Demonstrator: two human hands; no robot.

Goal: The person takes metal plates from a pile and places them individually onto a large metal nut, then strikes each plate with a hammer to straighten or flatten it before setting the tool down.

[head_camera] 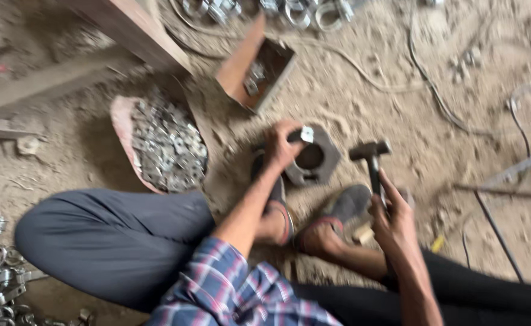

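I see my left hand (282, 145) pinching a small pale plate (307, 134) over a dark hexagonal block (313, 158) on the floor; right hand (392, 214) clamps a hammer (371, 156); everything is motion-blurred.

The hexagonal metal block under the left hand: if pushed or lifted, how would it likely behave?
The hexagonal metal block looks thick and dark like steel, so it is probably heavy for its size and rigid. It lies flat on the sandy ground, so it would likely drag rather than roll or tip. The left hand rests on its rim.
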